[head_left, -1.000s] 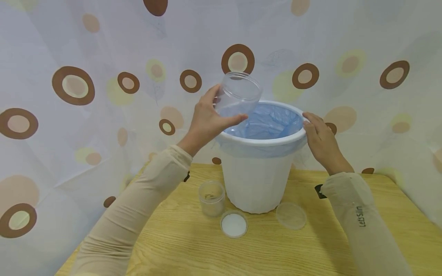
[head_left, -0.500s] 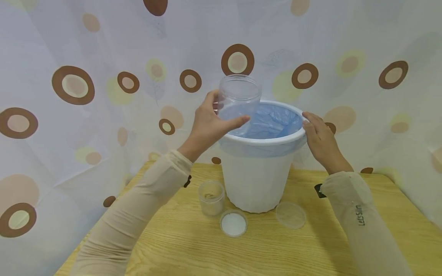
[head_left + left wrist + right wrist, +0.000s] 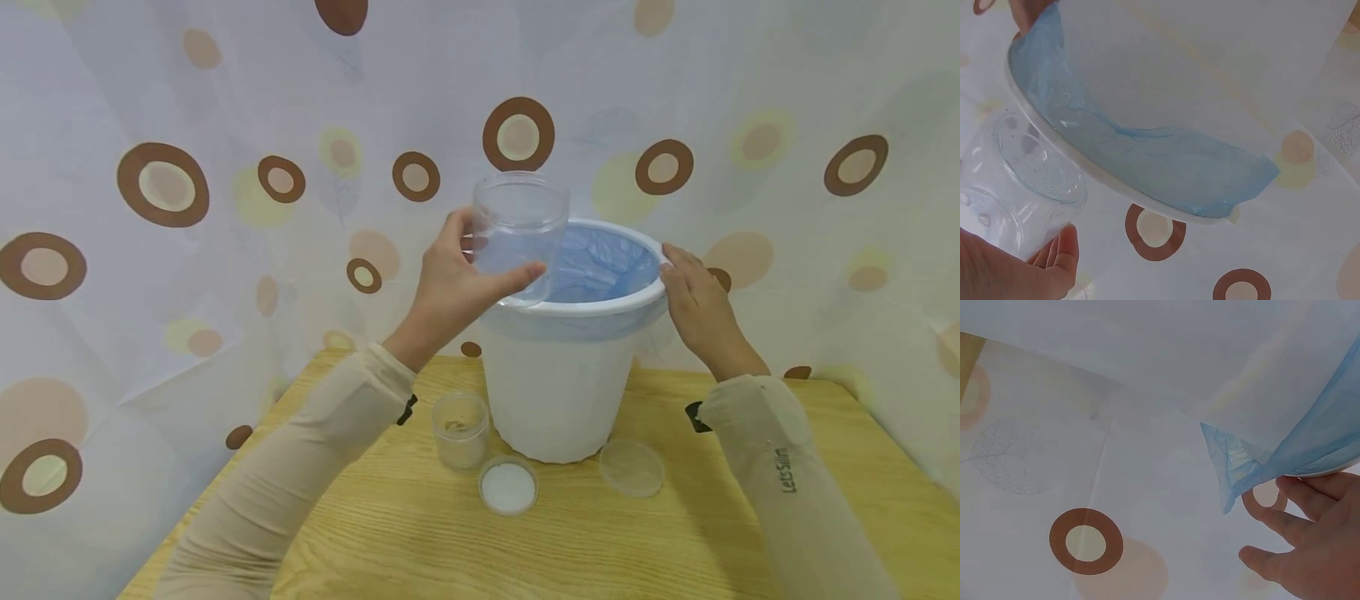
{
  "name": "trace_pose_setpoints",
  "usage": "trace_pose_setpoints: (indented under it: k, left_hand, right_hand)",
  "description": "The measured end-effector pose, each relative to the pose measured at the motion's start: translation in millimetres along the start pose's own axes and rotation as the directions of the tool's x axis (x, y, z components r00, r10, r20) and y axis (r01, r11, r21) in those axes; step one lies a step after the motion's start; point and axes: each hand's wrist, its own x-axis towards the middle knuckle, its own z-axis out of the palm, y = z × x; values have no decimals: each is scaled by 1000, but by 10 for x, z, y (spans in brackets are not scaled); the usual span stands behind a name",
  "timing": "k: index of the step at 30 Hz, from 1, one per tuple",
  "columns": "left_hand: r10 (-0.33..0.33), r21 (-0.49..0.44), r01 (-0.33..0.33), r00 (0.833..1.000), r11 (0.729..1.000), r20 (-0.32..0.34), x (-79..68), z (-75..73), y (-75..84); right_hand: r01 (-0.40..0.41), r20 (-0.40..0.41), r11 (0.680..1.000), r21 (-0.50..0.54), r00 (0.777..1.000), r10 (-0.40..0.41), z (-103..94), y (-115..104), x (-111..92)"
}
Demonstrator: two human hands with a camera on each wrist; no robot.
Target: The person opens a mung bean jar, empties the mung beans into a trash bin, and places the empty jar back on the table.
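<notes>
In the head view my left hand (image 3: 457,279) grips a clear plastic jar (image 3: 521,208) by its side, thumb in front and fingers behind. The jar is nearly upright, lidless, and nothing shows inside it. It overlaps the left front rim of a white trash bin (image 3: 558,392) lined with a blue bag (image 3: 600,262). In the left wrist view the jar (image 3: 1029,181) is beside the bin's rim. My right hand (image 3: 701,308) rests its extended fingers on the bin's right rim; in the right wrist view these fingers (image 3: 1291,528) are spread under the rim and bag edge.
On the wooden table (image 3: 405,533), a second clear jar (image 3: 460,437) with a little brownish matter in it stands left of the bin. In front lie a round lid with a white inside (image 3: 508,487) and a clear disc (image 3: 632,468). A patterned curtain (image 3: 225,100) hangs behind.
The jar in my left hand has tipped from a tilt to nearly upright and come down slightly toward me. My right hand stays on the rim.
</notes>
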Motion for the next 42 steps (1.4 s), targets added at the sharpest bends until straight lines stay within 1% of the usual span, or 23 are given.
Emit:
trace_pose_setpoints:
  k: [3,7,12,19,24,32,36,42]
  left_hand:
    - [12,-9,-12,1000,1000,-2,-26,6,-17]
    - [30,-3,-30,1000,1000,-9,-56,9,-29]
    - [40,-3,-40,999,999,-9,-86,3,-38]
    - [33,-8,-33,999,999,-15,-118,6,-33]
    - [30,-21,-30,999,999,-12,-137,12,-38]
    - [60,-28,-61,998,998,-22,-168,23,-35]
    - [58,-34,-59,998,998,-24,-191,33,-19]
    - [52,-20,-52,998,998,-27,-232,52,16]
  right_hand:
    - [13,6,1000,-20,1000,-12,3,5,-4]
    - [17,-4,1000,-22,1000,-17,13,9,-18]
    - [23,-39,1000,-12,999,-23,33,8,-31]
    - [56,-88,998,-8,994,-56,47,-1,-53]
    - [67,-109,998,-17,992,-69,57,-9,-90]
    - [63,-154,998,-30,986,-67,63,-16,-186]
    - [73,-203,997,-33,976,-78,68,-15,-241]
    - [109,-296,992,-63,947,-123,75,-16,-321]
